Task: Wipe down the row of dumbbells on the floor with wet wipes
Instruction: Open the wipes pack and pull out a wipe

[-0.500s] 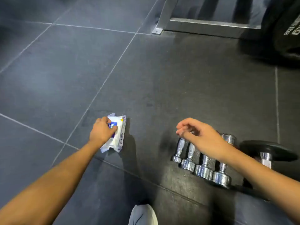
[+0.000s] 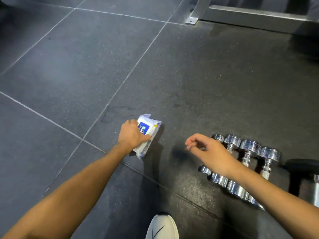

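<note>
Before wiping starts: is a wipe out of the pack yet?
Not out. No wipe shows at the wipes pack, gripped by the left hand; the right hand holds nothing.

— What is different about the right hand [image 2: 211, 154]?
— It sits further left. Half a second ago it covered the far heads of the row of small chrome dumbbells [image 2: 248, 147]. Now all four heads show, and its fingertips [image 2: 188, 147] hang over the bare dark grey floor [image 2: 174, 107], left of the row.
— Is it nearer the wipes?
— Yes, the gap to the white plastic pack of wet wipes with a blue label [image 2: 146, 126] is much narrower.
— And the left hand [image 2: 132, 136]?
— More of the label now shows past its knuckles.
— Has the view moved?
— It has swung left. The black round weight plate [image 2: 303, 164] is cut off by the right edge, and more of the white shoe [image 2: 162, 226] shows nearest.
</note>
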`<state>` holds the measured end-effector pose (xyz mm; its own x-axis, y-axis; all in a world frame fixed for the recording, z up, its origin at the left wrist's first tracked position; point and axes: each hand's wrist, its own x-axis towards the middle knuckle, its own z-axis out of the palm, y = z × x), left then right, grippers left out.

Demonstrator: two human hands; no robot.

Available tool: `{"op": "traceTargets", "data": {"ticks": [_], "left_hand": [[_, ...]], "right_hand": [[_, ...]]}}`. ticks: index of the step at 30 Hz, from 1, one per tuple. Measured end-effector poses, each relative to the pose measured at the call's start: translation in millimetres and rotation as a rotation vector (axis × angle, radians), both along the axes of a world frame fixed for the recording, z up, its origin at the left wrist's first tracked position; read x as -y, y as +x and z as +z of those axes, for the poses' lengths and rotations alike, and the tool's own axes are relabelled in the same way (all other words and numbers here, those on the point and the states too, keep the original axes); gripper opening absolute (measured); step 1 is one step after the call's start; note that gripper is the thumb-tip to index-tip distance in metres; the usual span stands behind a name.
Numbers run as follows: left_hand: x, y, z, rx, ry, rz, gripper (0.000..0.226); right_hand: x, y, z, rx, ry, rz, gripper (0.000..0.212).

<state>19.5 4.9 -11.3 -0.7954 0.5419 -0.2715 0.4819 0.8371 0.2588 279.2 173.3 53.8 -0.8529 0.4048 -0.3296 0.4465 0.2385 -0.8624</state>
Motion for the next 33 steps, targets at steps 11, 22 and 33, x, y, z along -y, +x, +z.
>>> {"op": "traceTargets", "data": {"ticks": [11, 22, 33], "left_hand": [[-20.2, 93.2, -18.7, 0.048, 0.203, -0.268, 0.066], [18.0, 108.6, -32.4, 0.039, 0.482, -0.203, 0.021], [-30.6, 65.8, -4.9, -0.042, 0.008, -0.436, 0.026]], "right_hand": [[16.2, 6.5, -38.5, 0.191, 0.088, 0.069, 0.009], [16.4, -13.9, -47.9, 0.164, 0.496, 0.291, 0.038], [21.7, -28.4, -44.1, 0.387, 0.450, 0.498, 0.043]]}}
